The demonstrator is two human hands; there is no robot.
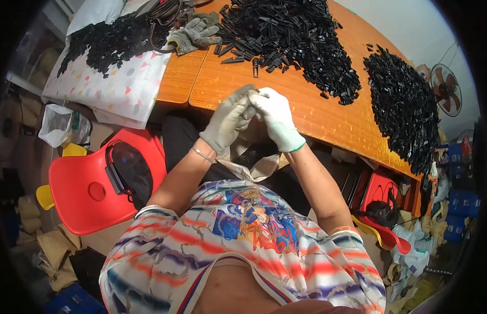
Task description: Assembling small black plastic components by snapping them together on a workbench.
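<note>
Both my hands wear whitish work gloves and meet at the near edge of the orange-brown wooden table (222,78). My left hand (231,119) has its fingers closed, the tips stained grey. Opposite it, my right hand (276,116) pinches at the same spot. Something small and dark shows between the fingertips, mostly hidden by the gloves. Just beyond, a large heap of small black plastic pieces (285,34) covers the tabletop, with some loose ones at its near edge. Beneath my hands, a pale open bag (251,170) sits at my lap.
Another heap of black pieces (403,104) lies on the right. More pieces (115,44) rest on a patterned white sheet (112,86) at left, beside a grey knitted glove (196,34). A red chair (91,193) stands left, a fan (446,90) far right.
</note>
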